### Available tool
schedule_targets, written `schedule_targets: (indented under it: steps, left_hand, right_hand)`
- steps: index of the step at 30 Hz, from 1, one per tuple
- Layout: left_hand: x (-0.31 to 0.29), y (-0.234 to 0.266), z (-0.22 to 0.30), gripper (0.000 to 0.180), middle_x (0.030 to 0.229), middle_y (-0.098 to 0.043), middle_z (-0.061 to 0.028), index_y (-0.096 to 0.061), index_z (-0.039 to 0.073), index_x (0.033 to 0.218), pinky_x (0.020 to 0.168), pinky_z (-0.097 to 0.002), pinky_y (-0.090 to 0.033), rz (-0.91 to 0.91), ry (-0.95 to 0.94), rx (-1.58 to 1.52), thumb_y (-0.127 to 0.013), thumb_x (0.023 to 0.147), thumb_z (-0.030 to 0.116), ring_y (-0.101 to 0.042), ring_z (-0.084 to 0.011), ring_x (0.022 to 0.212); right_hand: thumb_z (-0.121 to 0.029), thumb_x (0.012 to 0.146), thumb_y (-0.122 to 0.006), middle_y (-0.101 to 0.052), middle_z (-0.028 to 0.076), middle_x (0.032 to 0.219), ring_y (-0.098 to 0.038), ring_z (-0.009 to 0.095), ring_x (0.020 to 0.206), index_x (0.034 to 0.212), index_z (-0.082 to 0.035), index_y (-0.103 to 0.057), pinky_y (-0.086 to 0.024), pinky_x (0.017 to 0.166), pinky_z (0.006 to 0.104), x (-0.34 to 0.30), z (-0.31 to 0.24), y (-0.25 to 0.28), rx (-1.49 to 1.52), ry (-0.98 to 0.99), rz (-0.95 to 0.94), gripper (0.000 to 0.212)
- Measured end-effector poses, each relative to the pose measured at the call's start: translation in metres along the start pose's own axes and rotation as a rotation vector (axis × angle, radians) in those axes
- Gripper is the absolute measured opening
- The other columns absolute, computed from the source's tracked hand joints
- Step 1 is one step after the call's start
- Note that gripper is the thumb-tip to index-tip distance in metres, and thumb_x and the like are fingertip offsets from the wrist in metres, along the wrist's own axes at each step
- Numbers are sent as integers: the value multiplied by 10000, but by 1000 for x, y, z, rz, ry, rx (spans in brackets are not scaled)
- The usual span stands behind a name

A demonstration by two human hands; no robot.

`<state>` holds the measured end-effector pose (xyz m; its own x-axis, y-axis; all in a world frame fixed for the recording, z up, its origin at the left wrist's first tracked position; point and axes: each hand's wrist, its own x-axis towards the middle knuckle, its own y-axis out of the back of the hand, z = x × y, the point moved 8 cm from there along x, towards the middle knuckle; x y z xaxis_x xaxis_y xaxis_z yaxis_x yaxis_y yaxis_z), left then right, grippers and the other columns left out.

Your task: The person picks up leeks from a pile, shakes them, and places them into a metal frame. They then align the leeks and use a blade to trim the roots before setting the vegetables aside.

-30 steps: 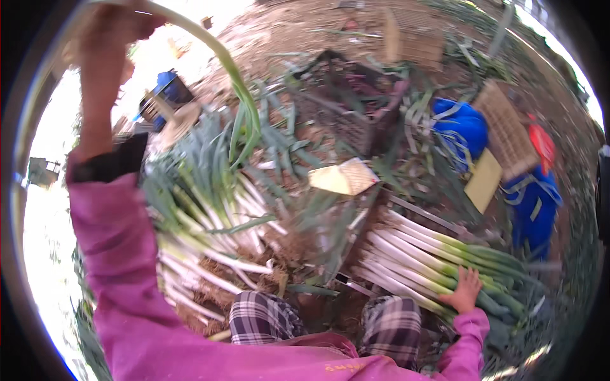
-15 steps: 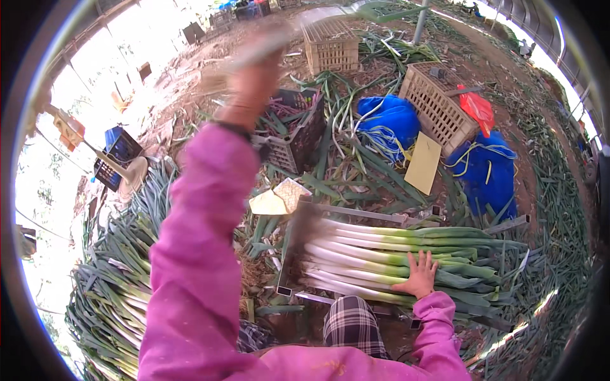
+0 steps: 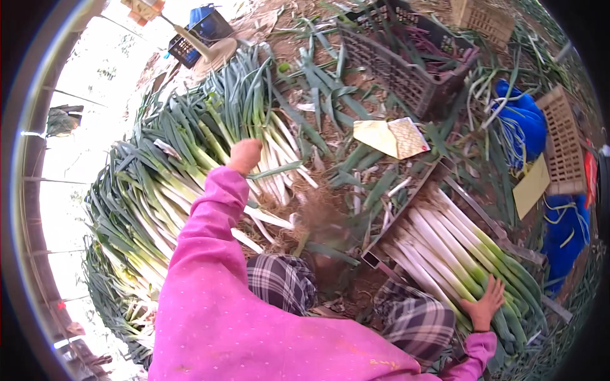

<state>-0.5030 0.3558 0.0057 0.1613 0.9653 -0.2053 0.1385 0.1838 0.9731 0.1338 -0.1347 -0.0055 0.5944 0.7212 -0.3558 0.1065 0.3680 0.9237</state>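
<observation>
Under the spread right hand, gripping nothing, the leeks in the metal frame should handle firm yet snap-prone, best held by their white shanks; the left hand is curled over heaped leeks, its grip unclear.

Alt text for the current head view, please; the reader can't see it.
A spread right hand rests on leeks lined up in a metal frame, while the left hand is at a loose leek pile, its grip unclear. Scattered green leaves lie between, with a dark plastic crate beyond.
</observation>
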Motion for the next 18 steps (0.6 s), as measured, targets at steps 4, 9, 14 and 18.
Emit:
schedule_targets:
  steps: [4, 9, 14, 18]
  left_hand:
    - [-31, -114, -10, 257, 1081, -632, -110, -643, 136, 1112, 835, -393, -521, -351, -230, 298, -505, 905, 72, -616, -266, 1054]
    - [-36, -153, -22, 230, 1037, -642, -70, -623, 146, 1128, 799, -364, -526, -262, 188, 174, -495, 937, 150, -624, -245, 1030]
    - [-109, -122, 64, 221, 879, -660, -88, -654, 161, 1110, 648, -377, -536, -709, -136, -54, -536, 924, 155, -657, -239, 751]
    - [-238, -165, 85, 191, 863, -638, -81, -646, 128, 1022, 677, -374, -531, -1045, -844, -516, -565, 906, 257, -628, -222, 780]
  right_hand:
    - [-418, 433, -849, -259, 138, 1524, -175, 355, 1429, 1470, -152, -284, -154, 1119, 589, 1, -7, -1, 2, 8, 31, 1210]
    - [-396, 436, -833, -266, 134, 1522, -178, 365, 1426, 1472, -145, -280, -166, 1109, 584, -2, -2, -2, 13, 22, 30, 1201]
    - [-445, 435, -821, -258, 136, 1528, -171, 359, 1430, 1484, -137, -260, -161, 1113, 576, -5, 7, -4, -19, 15, 16, 1229]
    - [-450, 444, -814, -270, 136, 1524, -185, 364, 1426, 1484, -146, -261, -164, 1109, 589, 0, 1, -5, 17, 59, 37, 1217]
